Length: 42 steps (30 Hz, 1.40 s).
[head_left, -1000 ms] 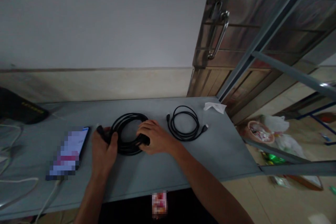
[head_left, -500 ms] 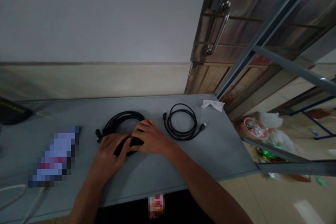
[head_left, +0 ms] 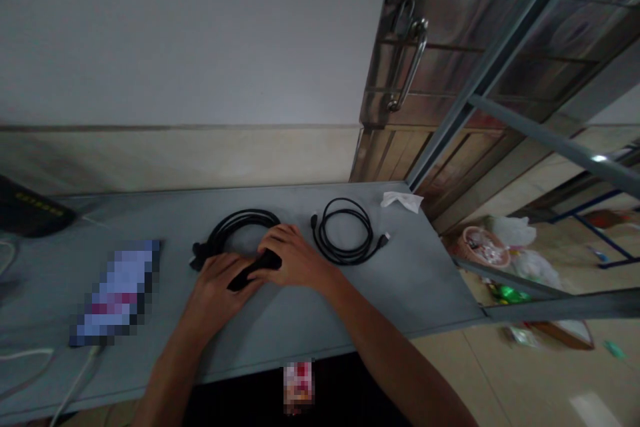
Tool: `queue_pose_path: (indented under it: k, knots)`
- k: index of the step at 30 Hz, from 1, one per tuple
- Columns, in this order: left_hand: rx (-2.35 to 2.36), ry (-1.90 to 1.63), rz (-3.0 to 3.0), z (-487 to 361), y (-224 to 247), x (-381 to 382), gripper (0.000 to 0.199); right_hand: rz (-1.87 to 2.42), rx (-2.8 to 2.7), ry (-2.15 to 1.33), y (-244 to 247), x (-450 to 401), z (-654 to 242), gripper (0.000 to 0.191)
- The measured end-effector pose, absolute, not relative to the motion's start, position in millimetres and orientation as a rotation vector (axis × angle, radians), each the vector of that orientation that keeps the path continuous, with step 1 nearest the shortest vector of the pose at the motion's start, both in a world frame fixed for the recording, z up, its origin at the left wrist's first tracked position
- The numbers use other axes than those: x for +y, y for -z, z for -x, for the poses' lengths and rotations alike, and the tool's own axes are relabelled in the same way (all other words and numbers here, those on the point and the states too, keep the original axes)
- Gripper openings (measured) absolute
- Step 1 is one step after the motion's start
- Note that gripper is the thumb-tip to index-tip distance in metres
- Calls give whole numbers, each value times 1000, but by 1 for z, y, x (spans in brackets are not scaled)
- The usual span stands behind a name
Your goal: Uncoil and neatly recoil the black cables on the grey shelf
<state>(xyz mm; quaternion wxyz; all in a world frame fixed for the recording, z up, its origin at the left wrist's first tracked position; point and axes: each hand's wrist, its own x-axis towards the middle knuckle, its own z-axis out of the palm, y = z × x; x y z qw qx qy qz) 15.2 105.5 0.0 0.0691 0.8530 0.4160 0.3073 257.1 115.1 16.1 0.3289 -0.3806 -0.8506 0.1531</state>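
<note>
Left hand (head_left: 220, 285) and right hand (head_left: 290, 255): both curled round near side of cable coil (head_left: 214, 240) | coil: on counter (head_left: 400, 287), left of thinner coil (head_left: 369, 240) | judgement: grip loops evenly, lest strands slip.

the left hand (head_left: 219, 290) and right hand (head_left: 290, 259) are bare, the clothing (head_left: 240, 403) near-black with a blurred red-and-white patch (head_left: 299, 385).

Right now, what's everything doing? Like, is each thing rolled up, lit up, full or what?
Left hand: curled, gripping
Right hand: curled, gripping
Larger black cable: coiled, held by both hands
Smaller black cable: coiled, lying untouched, ends sticking out
Phone: screen lit, picture too blurred to read
White paper: creased, lying loose
Pink basket: filled
</note>
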Motion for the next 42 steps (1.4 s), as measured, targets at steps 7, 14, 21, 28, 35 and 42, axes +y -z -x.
queue_pose_path:
  k: [7,14,21,28,35,42]
  knots:
    - [1236,-951,-2632,-19,-7,99,34,1241,-2006,-248,-42,67,-309,47]
    - [1351,-1243,-2602,-19,-15,94,32,1582,-1965,-79,-10,5,-377,69]
    - [1416,-1518,-2606,-17,-16,94,13,1609,-2004,-12,15,-3,-380,31]
    - [1430,-1550,-2559,-15,-17,94,9,1648,-2015,50,12,-3,-379,10]
    - [1413,-1552,-2554,-15,-18,94,8,1651,-1975,105,16,-2,-378,14]
    - [1421,-1556,-2558,-15,-17,95,8,1620,-1929,151,23,-1,-380,14]
